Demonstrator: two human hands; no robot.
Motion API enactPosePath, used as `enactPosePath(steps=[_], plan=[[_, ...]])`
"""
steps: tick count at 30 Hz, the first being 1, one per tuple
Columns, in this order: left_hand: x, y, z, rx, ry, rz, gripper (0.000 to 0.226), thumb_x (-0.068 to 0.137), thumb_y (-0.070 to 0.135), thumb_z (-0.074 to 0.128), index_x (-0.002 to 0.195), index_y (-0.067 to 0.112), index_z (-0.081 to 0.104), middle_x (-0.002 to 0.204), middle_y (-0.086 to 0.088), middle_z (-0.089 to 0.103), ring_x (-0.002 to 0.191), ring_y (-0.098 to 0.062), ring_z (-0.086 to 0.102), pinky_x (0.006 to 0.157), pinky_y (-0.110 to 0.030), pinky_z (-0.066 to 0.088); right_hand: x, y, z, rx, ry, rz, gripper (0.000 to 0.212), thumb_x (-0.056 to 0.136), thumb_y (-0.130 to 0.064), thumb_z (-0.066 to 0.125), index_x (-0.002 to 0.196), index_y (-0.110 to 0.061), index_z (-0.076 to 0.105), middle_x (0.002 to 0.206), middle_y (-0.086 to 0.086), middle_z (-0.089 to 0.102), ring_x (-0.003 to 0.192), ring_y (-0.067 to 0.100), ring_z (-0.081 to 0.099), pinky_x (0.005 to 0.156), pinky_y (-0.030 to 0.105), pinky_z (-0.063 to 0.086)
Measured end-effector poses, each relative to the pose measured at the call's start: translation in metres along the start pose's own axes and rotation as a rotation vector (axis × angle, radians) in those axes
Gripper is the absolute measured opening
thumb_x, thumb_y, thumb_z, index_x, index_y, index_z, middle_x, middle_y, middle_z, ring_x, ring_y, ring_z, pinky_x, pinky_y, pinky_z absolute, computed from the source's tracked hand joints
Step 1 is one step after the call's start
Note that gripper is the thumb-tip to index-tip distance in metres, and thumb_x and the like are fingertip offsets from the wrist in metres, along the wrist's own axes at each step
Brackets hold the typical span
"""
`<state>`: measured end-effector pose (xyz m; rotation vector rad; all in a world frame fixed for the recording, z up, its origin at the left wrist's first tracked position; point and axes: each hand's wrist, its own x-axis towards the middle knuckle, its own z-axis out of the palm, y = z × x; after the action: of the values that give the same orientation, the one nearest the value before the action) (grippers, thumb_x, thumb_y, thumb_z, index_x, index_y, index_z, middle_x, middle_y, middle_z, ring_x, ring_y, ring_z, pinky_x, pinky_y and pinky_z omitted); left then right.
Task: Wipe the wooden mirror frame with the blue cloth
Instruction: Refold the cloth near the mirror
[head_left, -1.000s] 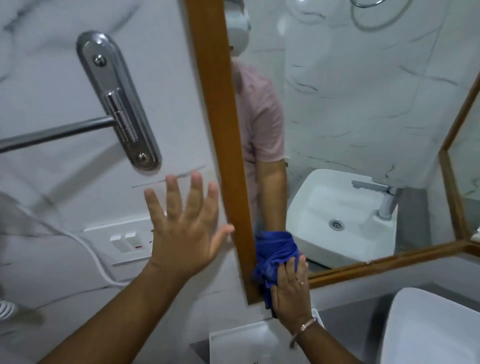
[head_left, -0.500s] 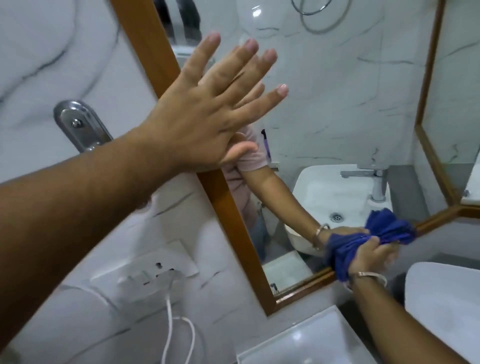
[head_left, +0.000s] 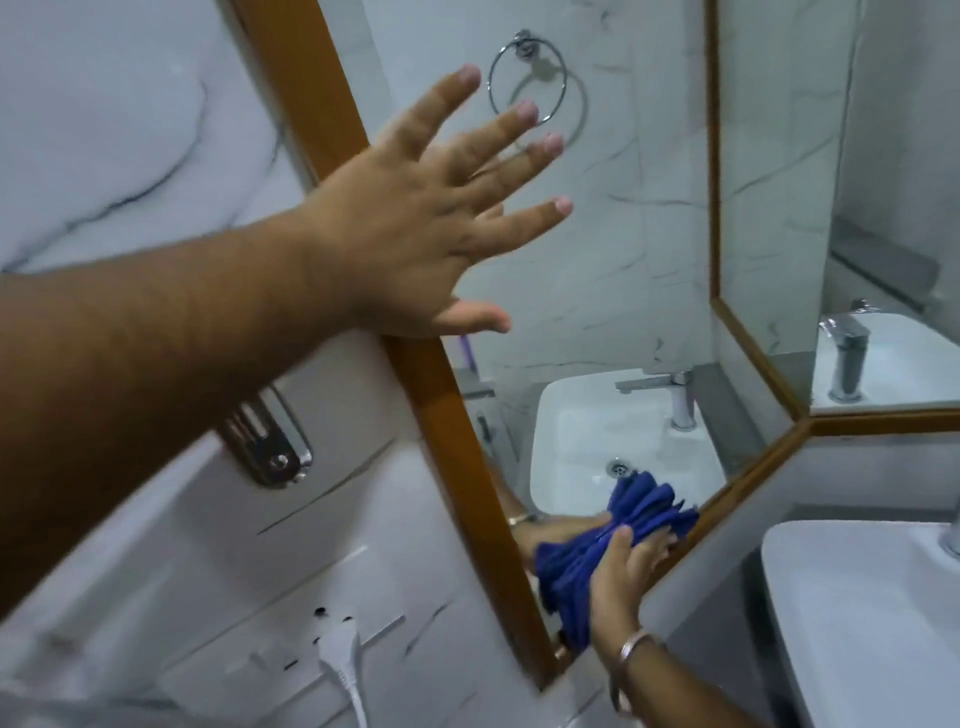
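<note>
The wooden mirror frame (head_left: 441, 415) runs diagonally down from the top left to a lower corner, then up to the right along its bottom rail (head_left: 737, 483). My right hand (head_left: 621, 582) presses the bunched blue cloth (head_left: 571, 571) against the bottom rail near that corner. A bangle sits on its wrist. My left hand (head_left: 426, 218) is spread flat, fingers apart, across the frame's left rail and the glass, holding nothing. The mirror reflects the cloth and my right hand.
A white sink (head_left: 857, 613) stands at the lower right, close under the bottom rail. A chrome bracket (head_left: 270, 447) and a wall socket with a white plug (head_left: 337, 644) are on the marble wall left of the frame. A second framed mirror (head_left: 831, 260) adjoins on the right.
My right hand slid the cloth from the lower corner rightward along the bottom rail, then back toward the corner. My left hand rose from the wall onto the frame's left rail.
</note>
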<state>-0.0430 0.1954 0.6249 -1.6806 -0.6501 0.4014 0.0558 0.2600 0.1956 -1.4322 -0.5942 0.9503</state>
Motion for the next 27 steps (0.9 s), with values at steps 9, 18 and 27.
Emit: enactPosePath(steps=[9, 18, 27], plan=[[0.002, -0.004, 0.023, -0.070, 0.141, 0.052, 0.092, 0.091, 0.076, 0.010, 0.160, 0.016, 0.017, 0.164, -0.025, 0.014, 0.154, -0.040, 0.008, 0.122, -0.065, -0.002, 0.223, -0.061, -0.060, 0.213, 0.119, 0.250, 0.047, 0.097, -0.019, 0.035, 0.144, -0.011, 0.031, 0.147, 0.017, 0.040, 0.130, 0.038, 0.046, 0.105, 0.048, 0.042], [0.004, -0.002, 0.020, -0.027, 0.066, -0.018, 0.096, 0.088, 0.077, 0.013, 0.161, 0.015, 0.009, 0.165, -0.026, 0.011, 0.154, -0.041, 0.007, 0.123, -0.063, -0.004, 0.105, -0.050, -0.026, 0.236, 0.180, 0.056, 0.056, 0.099, -0.008, 0.036, 0.151, -0.009, 0.017, 0.158, 0.015, 0.022, 0.142, 0.028, 0.027, 0.118, 0.033, 0.019], [0.028, 0.003, 0.016, -0.016, -0.019, 0.113, 0.093, 0.086, 0.080, -0.003, 0.161, 0.025, 0.000, 0.168, -0.017, 0.002, 0.155, -0.036, -0.004, 0.122, -0.064, -0.007, 0.099, -0.050, -0.022, 0.040, 0.097, -0.029, 0.056, 0.104, -0.029, 0.028, 0.153, -0.013, 0.007, 0.162, 0.011, 0.002, 0.149, 0.027, 0.004, 0.120, 0.039, 0.003]])
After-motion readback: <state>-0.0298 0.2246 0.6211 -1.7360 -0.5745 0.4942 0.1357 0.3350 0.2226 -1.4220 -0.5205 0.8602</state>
